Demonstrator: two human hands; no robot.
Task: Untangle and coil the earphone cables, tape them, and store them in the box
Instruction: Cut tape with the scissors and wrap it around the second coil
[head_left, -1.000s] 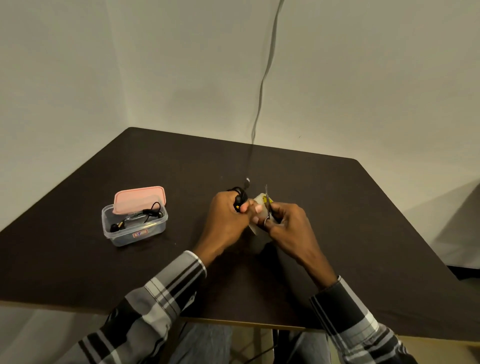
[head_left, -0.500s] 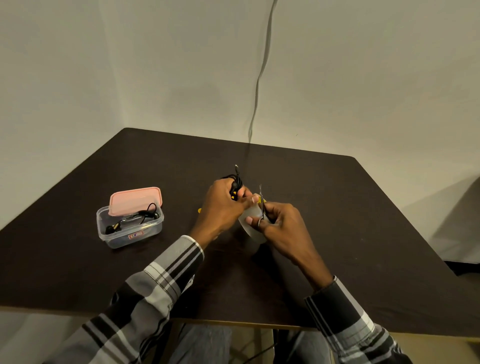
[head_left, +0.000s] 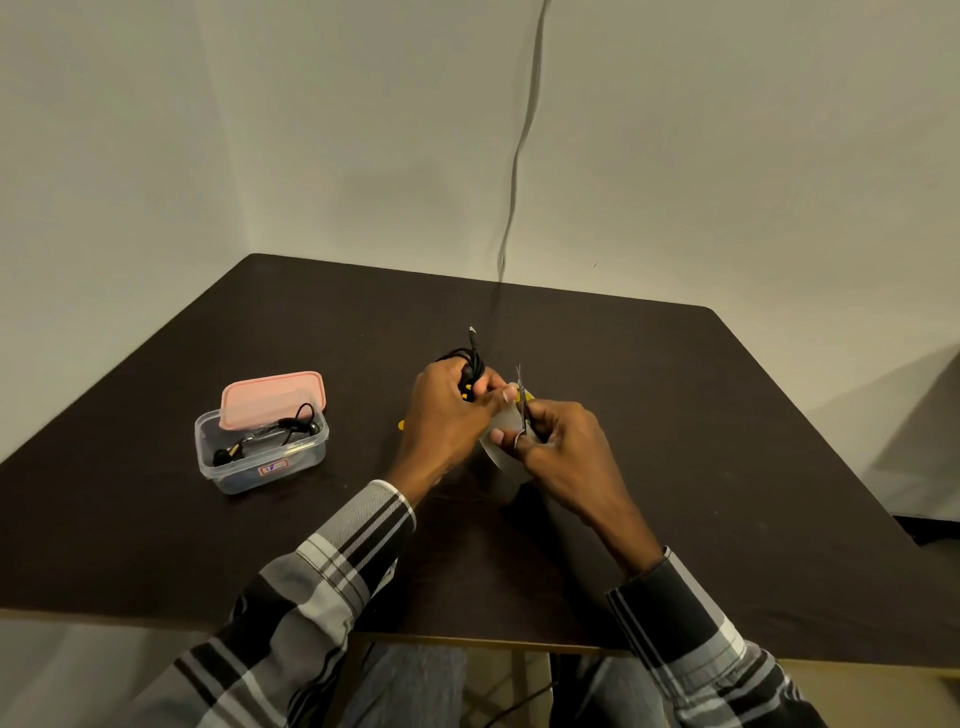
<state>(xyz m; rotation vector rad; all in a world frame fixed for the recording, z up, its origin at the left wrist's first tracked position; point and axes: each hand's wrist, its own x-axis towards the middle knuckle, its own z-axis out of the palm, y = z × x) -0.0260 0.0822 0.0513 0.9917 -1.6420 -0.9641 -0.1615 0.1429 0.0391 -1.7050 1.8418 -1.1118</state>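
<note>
Earphone cable: a black coil (head_left: 470, 364) bunched in the left hand, above the middle of the table; a plug tip sticks up from its far side, and small yellow bits show against the fingers.
Box: a clear plastic box (head_left: 261, 457) sits on the left part of the table, well apart from the hands; a small red label is on its near wall.
Box contents: black earphones (head_left: 291, 428) lie inside, the cable looping up over the rim.
Lid: a pink lid (head_left: 272, 397) rests tilted on the far edge of the box, leaving the near part uncovered.
Left hand: the left hand (head_left: 447, 415) is curled round the coil, its fingertips reaching right to touch the tape.
Tape: a pale, see-through roll of tape (head_left: 501, 441) hangs between the two hands, partly hidden by fingers.
Scissors: small scissors (head_left: 522, 402) point up and away; a yellow bit shows just beside the blades; whether the blades are apart cannot be told.
Right hand: the right hand (head_left: 558, 441) grips the scissors, fingers curled through the handles, just right of the tape.
Yellow piece: a small yellow piece (head_left: 401, 425) lies on the table just left of the left wrist; too small to tell what it is.
Sleeves: both arms wear checked grey, black and white sleeves (head_left: 332, 587).
Table: a dark brown table (head_left: 727, 441) with rounded corners, set into a corner of the room.
Room: plain pale walls (head_left: 727, 156); a grey cord (head_left: 519, 156) runs down the far wall to the table edge.
</note>
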